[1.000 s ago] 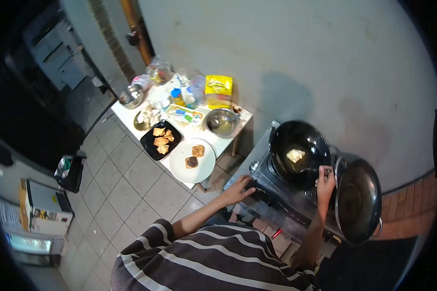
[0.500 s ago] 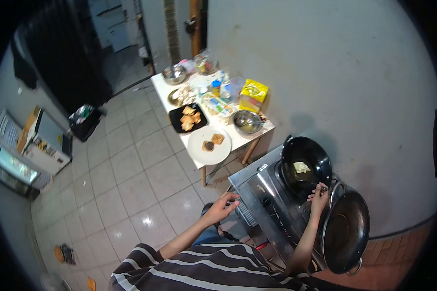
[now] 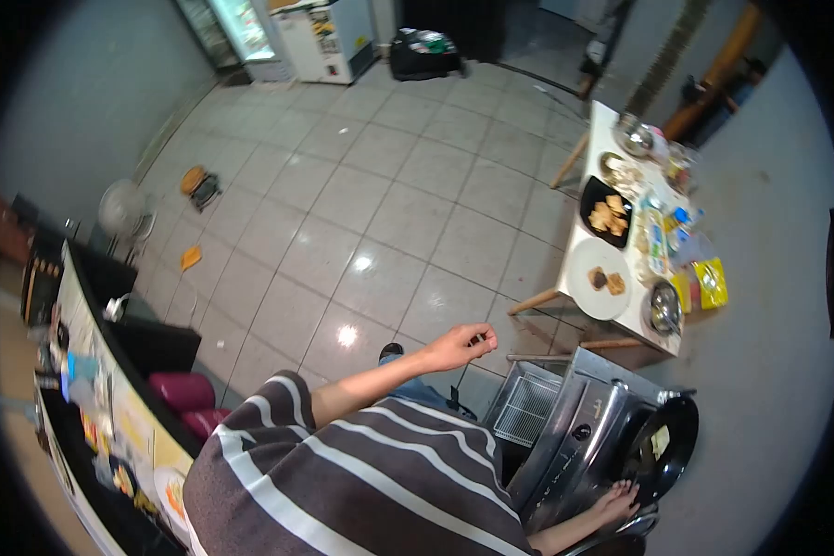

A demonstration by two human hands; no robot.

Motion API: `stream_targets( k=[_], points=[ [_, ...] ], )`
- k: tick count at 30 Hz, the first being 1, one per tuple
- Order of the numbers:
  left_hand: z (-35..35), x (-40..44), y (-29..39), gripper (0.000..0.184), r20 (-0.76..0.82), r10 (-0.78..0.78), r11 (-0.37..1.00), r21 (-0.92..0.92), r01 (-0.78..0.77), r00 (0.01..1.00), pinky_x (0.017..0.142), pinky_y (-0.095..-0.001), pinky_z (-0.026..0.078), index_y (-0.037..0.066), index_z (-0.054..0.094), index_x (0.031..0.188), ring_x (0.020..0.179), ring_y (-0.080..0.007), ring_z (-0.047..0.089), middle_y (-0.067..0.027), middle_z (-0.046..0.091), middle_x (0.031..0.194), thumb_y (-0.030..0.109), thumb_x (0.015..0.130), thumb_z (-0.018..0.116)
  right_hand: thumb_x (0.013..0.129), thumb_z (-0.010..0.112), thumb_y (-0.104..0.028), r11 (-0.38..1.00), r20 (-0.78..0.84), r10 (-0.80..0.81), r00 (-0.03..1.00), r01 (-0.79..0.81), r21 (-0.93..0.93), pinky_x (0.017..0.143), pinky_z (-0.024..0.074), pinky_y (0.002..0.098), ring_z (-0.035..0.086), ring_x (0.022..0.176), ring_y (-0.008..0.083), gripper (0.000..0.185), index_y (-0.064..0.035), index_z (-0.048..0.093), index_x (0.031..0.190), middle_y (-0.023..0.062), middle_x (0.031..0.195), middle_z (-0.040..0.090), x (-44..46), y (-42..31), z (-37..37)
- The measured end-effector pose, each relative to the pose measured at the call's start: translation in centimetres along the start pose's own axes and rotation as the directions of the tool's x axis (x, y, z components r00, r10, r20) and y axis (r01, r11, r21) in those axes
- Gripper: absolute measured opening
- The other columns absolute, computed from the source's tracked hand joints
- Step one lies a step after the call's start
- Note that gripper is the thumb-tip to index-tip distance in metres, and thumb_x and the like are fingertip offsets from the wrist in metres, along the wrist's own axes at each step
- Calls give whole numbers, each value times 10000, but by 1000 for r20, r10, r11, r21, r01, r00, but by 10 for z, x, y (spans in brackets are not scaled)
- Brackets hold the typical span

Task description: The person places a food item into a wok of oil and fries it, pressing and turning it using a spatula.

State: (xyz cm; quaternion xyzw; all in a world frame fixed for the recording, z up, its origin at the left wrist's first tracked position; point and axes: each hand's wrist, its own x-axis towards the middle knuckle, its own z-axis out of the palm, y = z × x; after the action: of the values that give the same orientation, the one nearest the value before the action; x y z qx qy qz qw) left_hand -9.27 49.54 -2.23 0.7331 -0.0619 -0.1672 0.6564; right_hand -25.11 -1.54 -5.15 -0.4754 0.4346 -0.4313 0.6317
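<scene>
Metal stove (image 3: 576, 435) carries black wok (image 3: 682, 443). White table (image 3: 603, 120) carries black dish (image 3: 592, 196), white plate (image 3: 602, 306), metal bowl (image 3: 663, 309), second metal bowl (image 3: 636, 139), yellow packet (image 3: 711, 282).

A: Can any lettering be read?
B: None. Pale marks are borne by the stove (image 3: 565, 454), the yellow packet (image 3: 711, 282) and the white freezer (image 3: 308, 48), but all are too small or blurred to be deciphered.

Left hand (image 3: 468, 347) hangs over floor tiles (image 3: 408, 222), wide passage ahead and to its left. Ahead-right, table leg (image 3: 535, 302) and table (image 3: 605, 125) block; plate (image 3: 588, 298) and steel bowl (image 3: 663, 308) crowd the near end. Narrow gap between table and stove (image 3: 565, 445). Right hand (image 3: 614, 500) tight: wok (image 3: 679, 456) just beyond, wall (image 3: 760, 306) behind, second pan (image 3: 621, 548) alongside.
</scene>
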Motion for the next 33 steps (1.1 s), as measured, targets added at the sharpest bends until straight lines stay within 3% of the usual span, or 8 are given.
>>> stream_targets(
  k=[1,2,5,9,14,22,26,33],
  points=[
    [-9,-5,4,219,-43,-16,1000,-10,16,999,691,-289,470,26,591,976,744,-115,566,-44,613,823,242,962,557,914,623,-237,891,191,335,923,-376,255,478,393,252,511,592,160,327,-78,494,1169,66,765,572,25,7,-22],
    [-19,-9,10,226,-40,-26,999,21,27,999,683,-292,466,29,590,977,731,-118,560,-39,604,812,252,962,556,914,623,-237,890,222,350,910,-397,225,478,393,252,511,592,160,327,-78,494,1169,66,765,572,16,3,-9],
    [-42,-17,8,229,-78,-26,999,40,29,997,675,-296,461,36,588,976,723,-123,557,-36,596,806,261,961,552,849,544,-287,988,155,152,976,-149,-34,423,289,297,391,498,188,115,-211,480,790,21,606,408,-87,-50,41],
    [-74,-25,3,201,-131,24,999,40,-19,991,680,-302,464,41,580,972,731,-127,563,-37,598,825,238,952,545,942,557,-253,958,382,220,898,-126,-257,443,399,236,506,580,116,226,-71,550,1076,32,845,565,-143,-44,118],
    [-97,-37,-3,188,-246,130,992,35,-125,961,696,-301,466,44,574,979,754,-126,567,-31,600,837,227,950,539,954,564,-222,899,772,436,462,-180,-400,443,313,193,416,551,64,111,-117,535,977,-19,801,474,-250,-2,203],
    [-119,-69,-3,279,-344,51,981,-161,-112,938,662,-271,436,40,553,875,717,-89,504,-1,547,766,294,985,525,960,572,-193,870,869,486,-96,-40,-491,456,340,204,438,541,68,121,-86,528,926,-1,735,492,-362,1,262],
    [-126,-86,-2,343,-357,23,977,-191,-97,934,659,-258,404,40,534,801,701,-82,458,13,490,729,320,997,508,942,593,-167,863,839,492,-231,5,-505,485,369,206,491,581,86,139,-37,544,936,32,778,543,-378,1,272],
    [-113,-83,1,331,-298,41,971,-211,-108,954,682,-256,404,32,522,788,729,-87,458,5,489,757,280,1005,494,936,599,-155,873,863,476,-172,-32,-487,500,383,214,504,605,87,137,-28,550,946,29,776,547,-368,-5,266]
  ],
)
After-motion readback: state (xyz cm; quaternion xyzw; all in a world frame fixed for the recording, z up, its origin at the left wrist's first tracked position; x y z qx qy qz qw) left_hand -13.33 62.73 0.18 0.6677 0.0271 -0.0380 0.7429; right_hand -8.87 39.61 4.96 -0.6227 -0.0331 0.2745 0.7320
